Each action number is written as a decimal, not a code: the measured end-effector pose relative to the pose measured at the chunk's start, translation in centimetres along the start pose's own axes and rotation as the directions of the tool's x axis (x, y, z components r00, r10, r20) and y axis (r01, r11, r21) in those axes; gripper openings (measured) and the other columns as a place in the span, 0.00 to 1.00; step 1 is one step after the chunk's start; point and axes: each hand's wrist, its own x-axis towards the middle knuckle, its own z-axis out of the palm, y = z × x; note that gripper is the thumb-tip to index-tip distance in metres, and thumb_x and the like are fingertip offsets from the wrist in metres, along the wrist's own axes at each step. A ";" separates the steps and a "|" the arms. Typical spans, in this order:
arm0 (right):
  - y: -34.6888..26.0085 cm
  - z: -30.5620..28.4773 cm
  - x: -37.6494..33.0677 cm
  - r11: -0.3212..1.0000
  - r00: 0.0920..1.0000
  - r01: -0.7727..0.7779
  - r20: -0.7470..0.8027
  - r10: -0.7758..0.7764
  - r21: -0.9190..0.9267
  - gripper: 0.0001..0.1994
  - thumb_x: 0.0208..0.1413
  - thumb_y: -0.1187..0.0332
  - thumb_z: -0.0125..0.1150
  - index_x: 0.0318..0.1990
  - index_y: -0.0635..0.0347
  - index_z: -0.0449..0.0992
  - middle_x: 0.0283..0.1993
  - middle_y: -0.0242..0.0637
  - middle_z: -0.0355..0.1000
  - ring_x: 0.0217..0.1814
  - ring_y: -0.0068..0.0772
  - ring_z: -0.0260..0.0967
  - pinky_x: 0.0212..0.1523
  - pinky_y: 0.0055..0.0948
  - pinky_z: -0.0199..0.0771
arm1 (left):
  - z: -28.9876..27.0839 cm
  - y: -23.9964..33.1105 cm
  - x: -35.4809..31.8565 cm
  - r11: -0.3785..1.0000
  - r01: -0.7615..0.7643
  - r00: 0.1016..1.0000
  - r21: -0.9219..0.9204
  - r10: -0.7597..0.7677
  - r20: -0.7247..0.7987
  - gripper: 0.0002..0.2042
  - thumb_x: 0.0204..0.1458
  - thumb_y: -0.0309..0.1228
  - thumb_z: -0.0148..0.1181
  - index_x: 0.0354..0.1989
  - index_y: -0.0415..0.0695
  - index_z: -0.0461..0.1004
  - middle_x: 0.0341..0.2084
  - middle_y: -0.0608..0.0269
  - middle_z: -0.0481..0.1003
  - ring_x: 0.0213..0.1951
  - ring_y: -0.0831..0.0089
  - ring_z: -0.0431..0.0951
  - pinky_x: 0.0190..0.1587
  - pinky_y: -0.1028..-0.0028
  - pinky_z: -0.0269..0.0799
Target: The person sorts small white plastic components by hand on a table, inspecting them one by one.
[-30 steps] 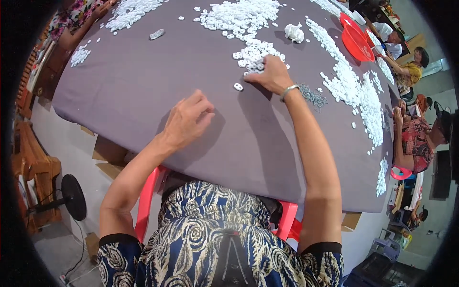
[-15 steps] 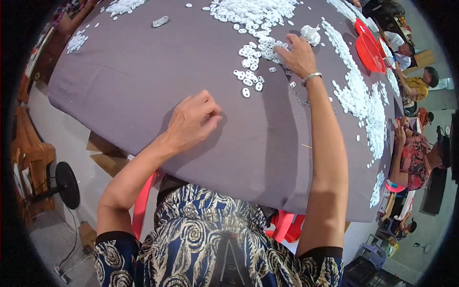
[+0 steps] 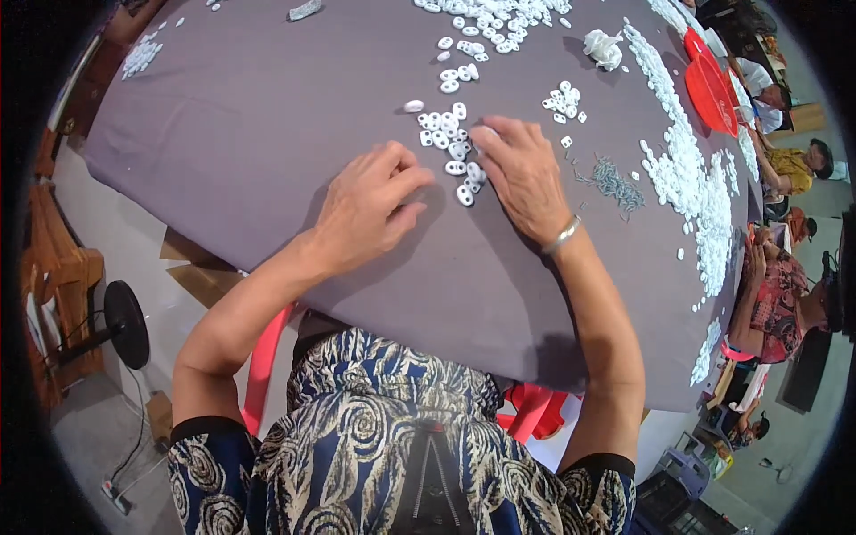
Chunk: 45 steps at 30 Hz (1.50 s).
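White oval plastic pieces with two holes (image 3: pixel 443 129) lie in a loose cluster on the grey cloth in front of me. My right hand (image 3: pixel 528 178) is at the cluster's right edge, fingers bent and apart, fingertips among the nearest pieces; no piece is plainly gripped. To the left of the cluster, my left hand (image 3: pixel 370 201) hovers with fingers loosely curved and thumb apart, nothing visible in it. Smaller white pieces with holes (image 3: pixel 564 101) sit in a little group beyond my right hand. Beside my right wrist lies a heap of small grey screws (image 3: pixel 613 185).
A large heap of white pieces (image 3: pixel 508 12) spreads at the far side of the cloth-covered table (image 3: pixel 223 178). Crumpled white material (image 3: pixel 604 50) lies to its right. Long white heaps (image 3: pixel 704 214) and a red basin (image 3: pixel 711 94) line the right side, where people sit. A fan (image 3: pixel 126 325) stands left.
My right hand has come back toward me from the far heap, and several white pieces now lie nearer. The screws and small group, formerly mostly behind my arm, now show. My left hand shifted slightly.
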 end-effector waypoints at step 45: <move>0.3 -3.6 -7.8 0.976 0.963 -0.213 -0.161 0.218 0.047 0.07 0.49 0.78 0.62 0.36 0.60 0.76 0.30 0.34 0.68 0.28 0.27 0.69 0.30 0.26 0.68 | 5.9 -0.4 6.7 0.994 -0.087 0.928 -0.073 0.054 -0.370 0.13 0.50 0.21 0.55 0.46 0.41 0.71 0.42 0.57 0.68 0.43 0.60 0.71 0.45 0.64 0.69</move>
